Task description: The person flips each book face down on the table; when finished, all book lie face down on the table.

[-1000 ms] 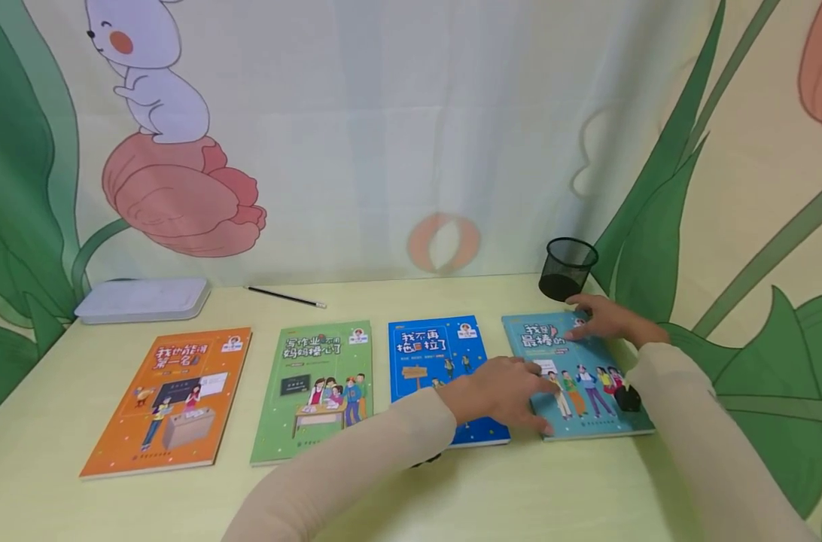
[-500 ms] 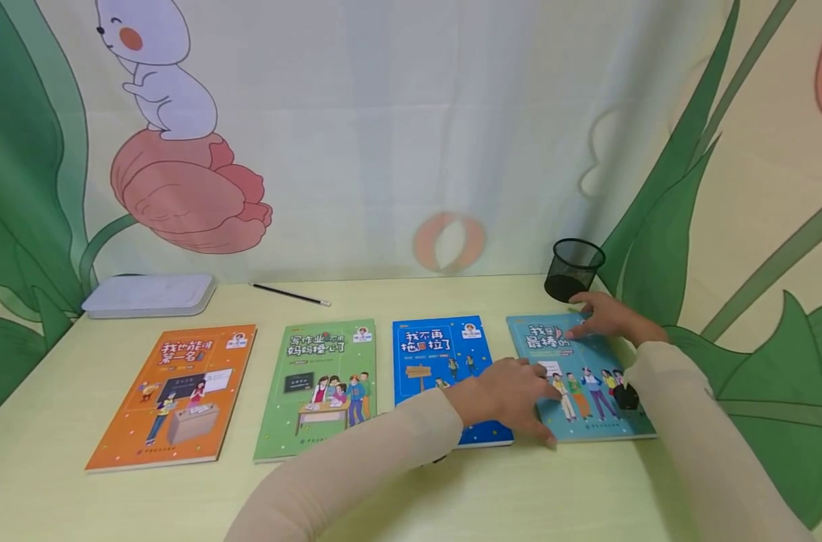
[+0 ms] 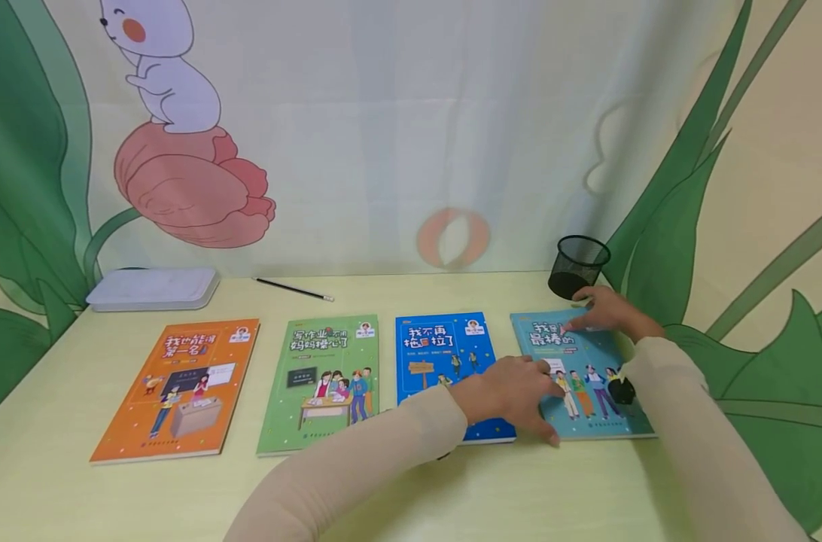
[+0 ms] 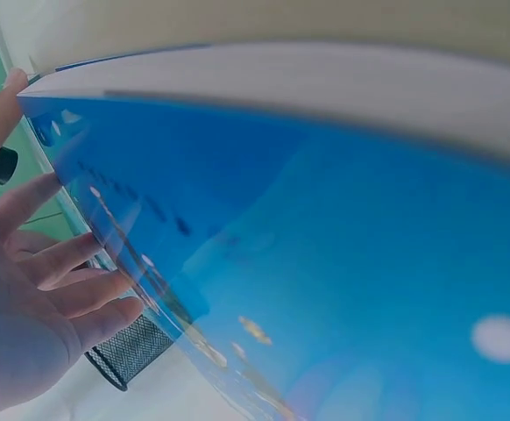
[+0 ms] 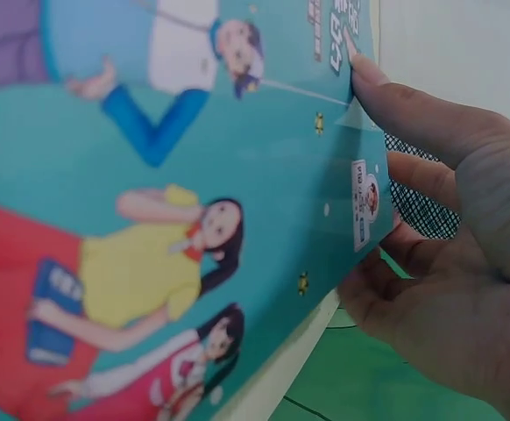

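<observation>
A teal picture-covered book point(image 3: 580, 412) lies flat at the right end of a row of books. My right hand point(image 3: 610, 312) grips its top right part, thumb on the cover and the other fingers at the edge, as the right wrist view shows. My left hand point(image 3: 509, 391) reaches across the lower right of a blue book point(image 3: 427, 339). Its fingers are loosely spread toward the teal book's left edge, the thumb by the lower left corner. In the left wrist view, the blue cover point(image 4: 343, 228) fills most of the frame beside the fingers.
To the left lie a green book point(image 3: 282, 414) and an orange book point(image 3: 133, 414). Behind them are a pale pencil case point(image 3: 153, 290) and a black pencil point(image 3: 292, 288). A black mesh pen holder point(image 3: 576, 260) stands just beyond the right hand, near the curtain.
The head view has shifted a little, so the scene sits slightly further right. My right thumb has slid a little left over the teal cover. My left hand stays in nearly the same place.
</observation>
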Demonstrator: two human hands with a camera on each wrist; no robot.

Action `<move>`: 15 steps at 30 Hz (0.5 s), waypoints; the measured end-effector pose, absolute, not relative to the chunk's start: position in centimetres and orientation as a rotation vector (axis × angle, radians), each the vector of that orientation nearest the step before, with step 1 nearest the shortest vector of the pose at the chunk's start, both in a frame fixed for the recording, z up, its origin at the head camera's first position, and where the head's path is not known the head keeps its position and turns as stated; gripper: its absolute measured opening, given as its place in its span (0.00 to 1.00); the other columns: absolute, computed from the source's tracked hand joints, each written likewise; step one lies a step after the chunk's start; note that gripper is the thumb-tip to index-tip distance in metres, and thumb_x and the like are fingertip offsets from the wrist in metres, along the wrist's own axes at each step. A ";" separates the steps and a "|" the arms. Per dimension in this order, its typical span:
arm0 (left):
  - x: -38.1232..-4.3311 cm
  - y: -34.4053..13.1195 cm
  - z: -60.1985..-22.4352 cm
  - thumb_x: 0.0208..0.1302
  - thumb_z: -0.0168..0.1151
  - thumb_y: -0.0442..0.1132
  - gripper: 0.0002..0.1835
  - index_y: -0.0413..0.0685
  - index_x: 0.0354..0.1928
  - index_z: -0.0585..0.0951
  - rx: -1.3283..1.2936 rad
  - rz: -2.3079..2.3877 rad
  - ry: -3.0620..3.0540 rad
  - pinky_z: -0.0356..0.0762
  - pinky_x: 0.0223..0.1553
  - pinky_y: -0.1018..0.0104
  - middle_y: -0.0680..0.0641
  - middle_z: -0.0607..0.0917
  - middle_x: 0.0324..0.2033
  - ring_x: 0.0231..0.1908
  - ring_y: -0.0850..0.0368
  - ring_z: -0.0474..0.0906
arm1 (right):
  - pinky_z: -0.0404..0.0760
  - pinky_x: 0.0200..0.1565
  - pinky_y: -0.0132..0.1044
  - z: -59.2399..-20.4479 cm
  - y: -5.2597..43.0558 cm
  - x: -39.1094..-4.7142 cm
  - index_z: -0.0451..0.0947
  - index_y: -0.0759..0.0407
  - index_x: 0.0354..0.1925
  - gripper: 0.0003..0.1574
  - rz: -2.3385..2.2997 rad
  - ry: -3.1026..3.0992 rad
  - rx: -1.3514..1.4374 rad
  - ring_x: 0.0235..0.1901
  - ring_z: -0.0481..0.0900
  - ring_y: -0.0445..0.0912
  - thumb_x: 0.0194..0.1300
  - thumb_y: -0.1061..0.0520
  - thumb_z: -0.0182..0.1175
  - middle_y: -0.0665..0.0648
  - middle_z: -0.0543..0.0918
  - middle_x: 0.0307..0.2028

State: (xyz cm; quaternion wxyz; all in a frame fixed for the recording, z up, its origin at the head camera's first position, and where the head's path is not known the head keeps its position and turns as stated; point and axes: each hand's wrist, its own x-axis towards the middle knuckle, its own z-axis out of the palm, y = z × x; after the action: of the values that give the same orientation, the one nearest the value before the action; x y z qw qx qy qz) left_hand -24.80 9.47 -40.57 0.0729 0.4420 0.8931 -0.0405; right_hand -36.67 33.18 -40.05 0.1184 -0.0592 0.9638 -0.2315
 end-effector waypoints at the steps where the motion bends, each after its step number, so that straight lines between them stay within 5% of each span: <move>1: -24.8 9.5 -40.6 0.54 0.59 0.76 0.40 0.75 0.69 0.71 1.326 -0.122 2.683 0.75 0.63 0.61 0.57 0.73 0.69 0.66 0.57 0.70 | 0.77 0.55 0.62 -40.0 33.2 -36.7 0.61 0.75 0.68 0.50 -0.674 2.815 -0.167 0.59 0.72 0.71 0.61 0.48 0.70 0.81 0.68 0.63; 15: -24.8 9.5 -40.5 0.54 0.60 0.76 0.40 0.75 0.69 0.72 1.321 -0.118 2.680 0.73 0.65 0.61 0.57 0.73 0.69 0.66 0.58 0.70 | 0.75 0.57 0.65 -39.1 34.6 -36.2 0.58 0.72 0.71 0.49 -0.797 2.736 -0.242 0.64 0.64 0.75 0.65 0.48 0.67 0.83 0.61 0.67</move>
State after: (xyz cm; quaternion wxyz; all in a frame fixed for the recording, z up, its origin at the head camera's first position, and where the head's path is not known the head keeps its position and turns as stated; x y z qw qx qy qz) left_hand -24.82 9.47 -40.49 0.0756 0.4405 0.8937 -0.0394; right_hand -36.25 34.60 -39.09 0.1402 -0.0836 0.9472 -0.2760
